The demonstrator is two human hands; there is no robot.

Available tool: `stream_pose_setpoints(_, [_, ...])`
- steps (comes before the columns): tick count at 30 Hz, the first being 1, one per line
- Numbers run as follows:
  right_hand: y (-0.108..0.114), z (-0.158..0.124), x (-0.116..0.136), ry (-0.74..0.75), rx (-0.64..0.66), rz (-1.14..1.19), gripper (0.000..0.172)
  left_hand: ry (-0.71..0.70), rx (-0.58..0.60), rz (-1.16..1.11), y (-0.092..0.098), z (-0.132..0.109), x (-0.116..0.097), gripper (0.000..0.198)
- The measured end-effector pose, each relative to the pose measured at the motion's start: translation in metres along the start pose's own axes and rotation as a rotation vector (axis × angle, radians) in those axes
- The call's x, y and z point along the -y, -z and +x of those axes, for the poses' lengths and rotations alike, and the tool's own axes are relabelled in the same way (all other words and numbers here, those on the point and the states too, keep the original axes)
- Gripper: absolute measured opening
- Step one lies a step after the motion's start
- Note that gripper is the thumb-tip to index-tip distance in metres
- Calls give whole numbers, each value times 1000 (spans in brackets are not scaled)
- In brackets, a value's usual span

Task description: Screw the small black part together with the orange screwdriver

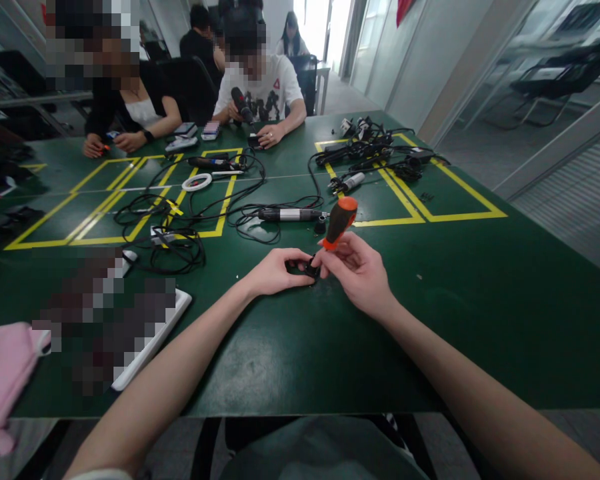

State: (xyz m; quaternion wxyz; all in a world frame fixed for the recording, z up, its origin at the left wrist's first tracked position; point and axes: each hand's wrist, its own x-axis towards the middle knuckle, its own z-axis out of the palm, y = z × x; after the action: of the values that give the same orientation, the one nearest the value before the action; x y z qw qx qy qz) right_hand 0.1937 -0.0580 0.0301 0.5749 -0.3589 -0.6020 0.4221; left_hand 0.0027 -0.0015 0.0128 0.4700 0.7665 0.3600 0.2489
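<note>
My left hand (279,272) pinches a small black part (311,269) between thumb and fingers, just above the green table. In my right hand (363,272) is a screwdriver with an orange and black handle (341,223). The handle tilts up and to the right, and its lower end points down at the black part. The screwdriver's tip is hidden by my fingers. Just beyond my hands lie a small black cylindrical piece (321,227) and a black and silver electric screwdriver (291,215) with its cable.
Yellow tape marks the green table (480,300). Tangled black cables (173,257) lie left of centre, more cables and tools (365,150) at the back right. Two flat white-edged objects (155,340) and pink cloth (3,373) are at the left. Two people work across the table.
</note>
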Motion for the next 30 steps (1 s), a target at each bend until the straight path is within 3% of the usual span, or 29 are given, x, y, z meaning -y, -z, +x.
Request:
stream_pose_setpoints(8, [3, 2, 2, 4, -19, -69, 30, 19, -9, 1, 0, 1, 2, 26])
stream_pose_setpoints(14, [3, 2, 1, 13, 60, -85, 32, -15, -3, -8, -1, 0, 2, 21])
stream_pose_setpoints(20, [0, -1, -5, 10, 20, 2, 28, 8, -6, 26, 0, 1, 2, 24])
stream_pose_setpoints(30, [3, 1, -1, 34, 35, -104, 28, -3, -11, -7, -1, 1, 4, 19])
